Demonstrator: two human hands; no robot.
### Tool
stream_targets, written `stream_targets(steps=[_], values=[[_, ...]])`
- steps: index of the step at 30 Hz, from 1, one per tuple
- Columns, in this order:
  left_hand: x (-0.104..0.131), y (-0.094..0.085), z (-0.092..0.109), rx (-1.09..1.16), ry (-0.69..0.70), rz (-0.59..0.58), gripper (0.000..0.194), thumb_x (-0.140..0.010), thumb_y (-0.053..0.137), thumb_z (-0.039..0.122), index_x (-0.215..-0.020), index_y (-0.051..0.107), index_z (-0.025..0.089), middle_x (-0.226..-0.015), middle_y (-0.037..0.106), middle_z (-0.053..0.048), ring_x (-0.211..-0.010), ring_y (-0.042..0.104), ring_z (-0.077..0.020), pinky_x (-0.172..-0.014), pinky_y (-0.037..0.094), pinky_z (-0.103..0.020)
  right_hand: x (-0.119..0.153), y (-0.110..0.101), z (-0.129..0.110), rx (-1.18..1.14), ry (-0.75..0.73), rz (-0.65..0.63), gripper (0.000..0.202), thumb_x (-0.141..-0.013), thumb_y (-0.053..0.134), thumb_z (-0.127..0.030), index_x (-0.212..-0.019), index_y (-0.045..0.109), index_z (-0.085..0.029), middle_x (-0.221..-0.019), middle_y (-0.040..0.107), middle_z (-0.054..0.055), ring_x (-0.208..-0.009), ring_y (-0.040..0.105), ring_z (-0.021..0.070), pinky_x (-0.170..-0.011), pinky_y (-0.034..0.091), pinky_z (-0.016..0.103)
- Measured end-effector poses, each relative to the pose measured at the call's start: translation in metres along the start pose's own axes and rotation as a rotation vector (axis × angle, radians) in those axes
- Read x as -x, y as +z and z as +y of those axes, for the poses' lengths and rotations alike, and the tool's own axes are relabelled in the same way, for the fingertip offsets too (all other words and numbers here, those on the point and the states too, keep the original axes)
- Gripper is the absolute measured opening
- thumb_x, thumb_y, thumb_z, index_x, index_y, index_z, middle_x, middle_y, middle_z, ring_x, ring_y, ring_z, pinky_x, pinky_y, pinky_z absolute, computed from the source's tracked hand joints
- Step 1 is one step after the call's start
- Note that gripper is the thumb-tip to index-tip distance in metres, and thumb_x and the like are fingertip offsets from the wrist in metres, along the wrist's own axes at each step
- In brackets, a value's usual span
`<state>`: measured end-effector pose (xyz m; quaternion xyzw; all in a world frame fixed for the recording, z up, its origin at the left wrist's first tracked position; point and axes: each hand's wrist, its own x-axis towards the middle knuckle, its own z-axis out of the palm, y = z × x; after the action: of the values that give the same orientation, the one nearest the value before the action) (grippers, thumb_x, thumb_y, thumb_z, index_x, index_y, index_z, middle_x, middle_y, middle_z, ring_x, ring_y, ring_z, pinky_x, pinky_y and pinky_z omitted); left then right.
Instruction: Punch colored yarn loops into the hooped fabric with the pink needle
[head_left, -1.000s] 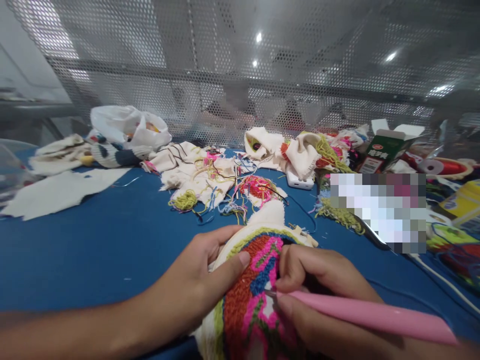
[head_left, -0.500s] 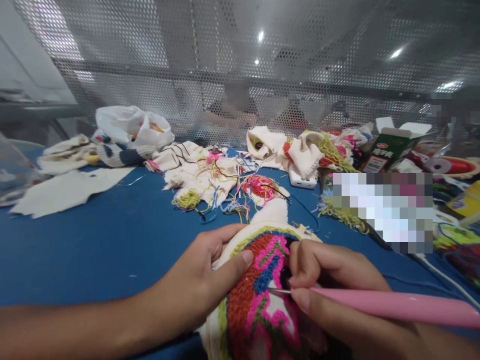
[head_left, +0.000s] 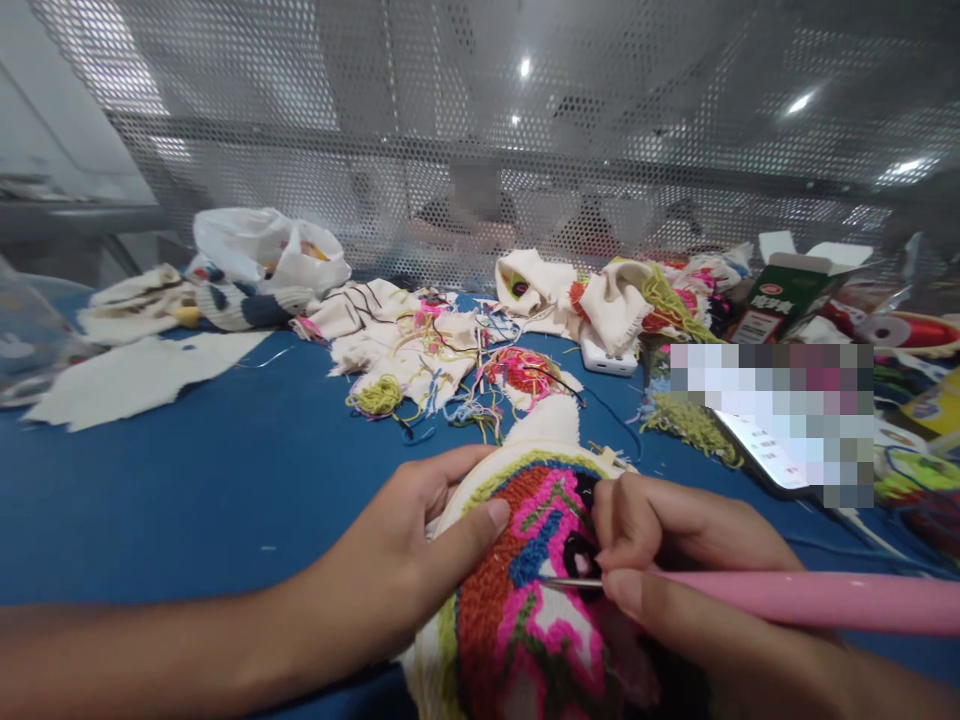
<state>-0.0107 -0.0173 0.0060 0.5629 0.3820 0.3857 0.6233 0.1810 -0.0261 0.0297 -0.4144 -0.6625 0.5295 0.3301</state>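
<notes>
My left hand [head_left: 420, 540] grips the left side of a round embroidery hoop [head_left: 462, 492], thumb on the stitched front and fingers behind the rim. The cloth in it carries rust-red loops [head_left: 481, 588], bright pink outlines, dark green, black and a blue patch [head_left: 534, 555], with a yellow-green border. White bare cloth shows between the pink outlines. Pinched in my right hand [head_left: 697, 545] is a punch needle [head_left: 817, 600] with a thick pink handle. Its metal tip meets the cloth just below the blue patch. The hoop's lower right part lies in shadow behind my right hand.
Cloth scraps [head_left: 397, 355] and tangled yarn [head_left: 379, 396] lie across the blue table [head_left: 180, 500]. Farther back are a white plastic bag [head_left: 262, 245], a green box [head_left: 780, 295] and a white device [head_left: 609, 358]. A phone [head_left: 772, 455], partly blurred, rests at right. A perforated metal screen [head_left: 360, 110] stands behind.
My right hand and the punch needle have shifted slightly right and up, the tip moving a little right along the cloth. More black stitching shows. My left hand keeps its hold on the hoop.
</notes>
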Motion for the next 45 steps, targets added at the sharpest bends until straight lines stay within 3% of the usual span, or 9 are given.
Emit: stream_targets(steps=[15, 20, 26, 30, 36, 42, 45], values=[[-0.002, 0.0, -0.002, -0.022, 0.009, 0.01, 0.037, -0.083, 0.052, 0.03, -0.117, 0.053, 0.016, -0.098, 0.067, -0.005, -0.084, 0.061, -0.0175, -0.074, 0.049, -0.024, -0.001, -0.001, 0.004, 0.059, -0.084, 0.051, 0.025, -0.075, 0.052, -0.027, -0.056, 0.038, -0.019, -0.057, 0.039, -0.003, -0.054, 0.033, 0.0102, -0.047, 0.024, 0.023], [0.0, 0.0, 0.0, -0.084, 0.021, 0.022, 0.038, -0.083, 0.051, 0.032, -0.117, 0.053, 0.016, -0.102, 0.066, -0.006, -0.085, 0.061, -0.0178, -0.074, 0.049, -0.024, 0.0, -0.003, 0.001, 0.217, -0.1, 0.033, 0.024, -0.078, 0.05, -0.026, -0.058, 0.04, -0.019, -0.06, 0.046, -0.001, -0.057, 0.041, 0.0115, -0.048, 0.03, 0.023], [0.005, 0.001, 0.0, -0.182, 0.068, 0.013, 0.038, -0.084, 0.05, 0.031, -0.12, 0.051, 0.019, -0.108, 0.063, -0.004, -0.088, 0.06, -0.0177, -0.077, 0.048, -0.024, -0.009, 0.009, 0.014, 0.555, -0.526, -0.114, 0.018, -0.08, 0.045, -0.021, -0.062, 0.043, -0.02, -0.06, 0.051, -0.001, -0.053, 0.042, 0.0102, -0.049, 0.031, 0.022], [0.005, 0.001, 0.001, -0.159, 0.018, 0.006, 0.04, -0.082, 0.053, 0.032, -0.119, 0.052, 0.019, -0.107, 0.064, -0.005, -0.085, 0.06, -0.0183, -0.073, 0.049, -0.023, -0.01, 0.006, 0.013, 0.505, -0.435, -0.136, 0.015, -0.077, 0.05, -0.021, -0.063, 0.045, -0.019, -0.061, 0.052, -0.001, -0.054, 0.044, 0.0093, -0.049, 0.033, 0.021], [0.003, 0.002, 0.001, -0.135, 0.012, 0.029, 0.041, -0.082, 0.05, 0.034, -0.119, 0.052, 0.017, -0.106, 0.064, -0.006, -0.085, 0.061, -0.0187, -0.072, 0.049, -0.023, 0.001, -0.002, -0.001, 0.29, -0.217, 0.041, 0.03, -0.078, 0.053, -0.031, -0.054, 0.042, -0.018, -0.054, 0.047, -0.001, -0.05, 0.042, 0.0095, -0.044, 0.033, 0.021], [0.004, 0.001, 0.001, -0.11, -0.006, 0.015, 0.043, -0.082, 0.051, 0.035, -0.121, 0.051, 0.018, -0.101, 0.066, -0.006, -0.085, 0.061, -0.0192, -0.072, 0.049, -0.024, 0.004, -0.004, -0.001, 0.293, -0.213, 0.053, 0.03, -0.079, 0.053, -0.031, -0.054, 0.043, -0.018, -0.055, 0.047, -0.001, -0.049, 0.043, 0.0092, -0.044, 0.033, 0.02], [0.005, 0.002, 0.0, -0.121, 0.002, 0.036, 0.042, -0.08, 0.053, 0.032, -0.12, 0.052, 0.018, -0.099, 0.066, -0.005, -0.086, 0.06, -0.0191, -0.074, 0.049, -0.024, -0.001, -0.003, 0.003, 0.365, -0.296, 0.007, 0.028, -0.081, 0.049, -0.027, -0.055, 0.04, -0.019, -0.055, 0.047, -0.002, -0.049, 0.043, 0.0092, -0.045, 0.034, 0.021]])
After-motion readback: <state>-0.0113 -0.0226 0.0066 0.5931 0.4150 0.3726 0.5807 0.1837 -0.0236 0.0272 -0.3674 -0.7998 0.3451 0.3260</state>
